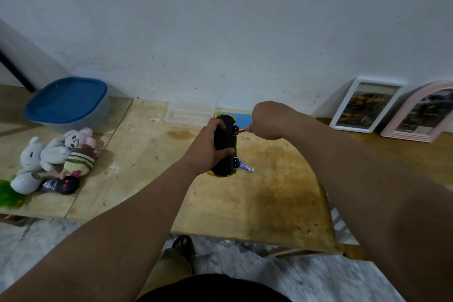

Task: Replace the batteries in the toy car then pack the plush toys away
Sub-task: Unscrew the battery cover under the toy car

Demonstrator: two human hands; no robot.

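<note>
My left hand (208, 147) grips a black and yellow toy car (225, 147) turned underside up above the wooden table (257, 198). My right hand (267, 121) holds a red screwdriver (240, 132) whose tip meets the car's black underside. Two blue and white batteries (246, 167) lie on the table just right of the car. At the left of the table sits a pile of plush toys (54, 159): a grey rabbit, a pink and white one, a striped brown one and a dark one.
A grey tub with a blue lid (68, 103) stands behind the plush toys. A clear plastic box (188, 113) and a blue sheet (242, 117) lie by the wall. Two framed pictures (367, 105) lean at the right. My foot (182, 245) shows below the table edge.
</note>
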